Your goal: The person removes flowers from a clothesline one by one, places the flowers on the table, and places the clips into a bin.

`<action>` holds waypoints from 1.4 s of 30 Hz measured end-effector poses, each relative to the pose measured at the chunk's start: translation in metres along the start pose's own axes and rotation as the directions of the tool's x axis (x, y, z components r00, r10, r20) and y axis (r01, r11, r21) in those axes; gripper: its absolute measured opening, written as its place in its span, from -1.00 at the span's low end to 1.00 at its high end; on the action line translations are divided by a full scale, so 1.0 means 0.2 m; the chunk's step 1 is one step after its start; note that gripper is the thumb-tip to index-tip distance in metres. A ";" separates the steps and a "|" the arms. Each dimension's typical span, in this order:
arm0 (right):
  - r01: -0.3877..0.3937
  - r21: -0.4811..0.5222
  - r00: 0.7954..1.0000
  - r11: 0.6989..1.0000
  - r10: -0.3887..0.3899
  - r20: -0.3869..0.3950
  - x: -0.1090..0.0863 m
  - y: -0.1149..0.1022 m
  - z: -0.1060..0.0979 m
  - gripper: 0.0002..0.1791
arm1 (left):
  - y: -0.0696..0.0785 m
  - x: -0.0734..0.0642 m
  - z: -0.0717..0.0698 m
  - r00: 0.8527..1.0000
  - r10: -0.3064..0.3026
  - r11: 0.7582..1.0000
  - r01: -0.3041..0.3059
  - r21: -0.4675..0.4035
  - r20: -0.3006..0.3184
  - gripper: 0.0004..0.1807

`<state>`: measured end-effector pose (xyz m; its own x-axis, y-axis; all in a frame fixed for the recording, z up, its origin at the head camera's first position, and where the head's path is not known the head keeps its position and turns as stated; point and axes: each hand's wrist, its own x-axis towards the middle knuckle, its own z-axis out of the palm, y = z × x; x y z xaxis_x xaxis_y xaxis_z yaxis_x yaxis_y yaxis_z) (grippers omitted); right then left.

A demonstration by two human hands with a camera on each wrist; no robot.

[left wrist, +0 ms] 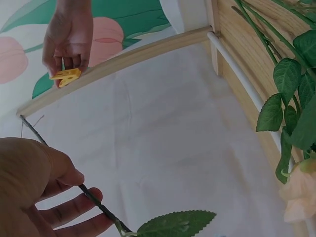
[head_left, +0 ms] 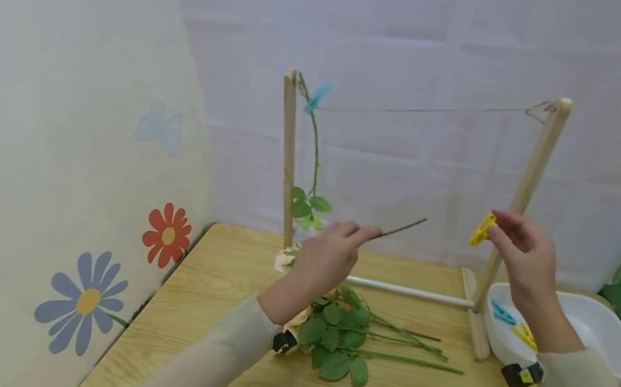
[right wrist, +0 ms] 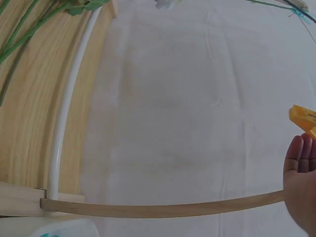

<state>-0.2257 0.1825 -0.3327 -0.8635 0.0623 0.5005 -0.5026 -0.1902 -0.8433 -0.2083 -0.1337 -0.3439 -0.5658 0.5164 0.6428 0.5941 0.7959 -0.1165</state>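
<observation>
My left hand pinches the dark stem of a rose between thumb and fingers; the stem's bare end points up and right. A green leaf on that stem shows below the fingers in the left wrist view. My right hand holds a yellow clothespin by its fingertips, in front of the right post. At the left end of the twine, a blue clothespin clips a green rose stem, which hangs head down.
A wooden frame with a right post and a white crossbar stands on the table. Several leafy roses lie below my left forearm. The white basin at right holds blue and yellow clothespins.
</observation>
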 end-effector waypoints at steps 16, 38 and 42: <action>-0.041 0.114 0.996 0.993 0.049 -0.071 -0.14 0.08 -0.14 -0.73 | 0.09 -0.11 0.08 0.991 0.115 0.988 -0.122 0.096 0.073 -0.38; -0.082 0.127 0.980 0.989 0.103 -0.171 -0.26 0.09 -0.35 -0.70 | 0.26 -0.21 0.14 0.965 0.203 0.934 -0.241 0.265 0.165 -0.42; -0.132 0.086 0.968 0.988 0.147 -0.202 -0.28 0.09 -0.41 -0.67 | 0.28 -0.22 0.15 0.958 0.208 0.934 -0.254 0.252 0.195 -0.40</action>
<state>-0.1886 0.2557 -0.3916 -0.9187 0.2298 0.3212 -0.3784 -0.2799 -0.8823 -0.1664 -0.1027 -0.4018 -0.5307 0.7220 0.4440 0.5546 0.6919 -0.4623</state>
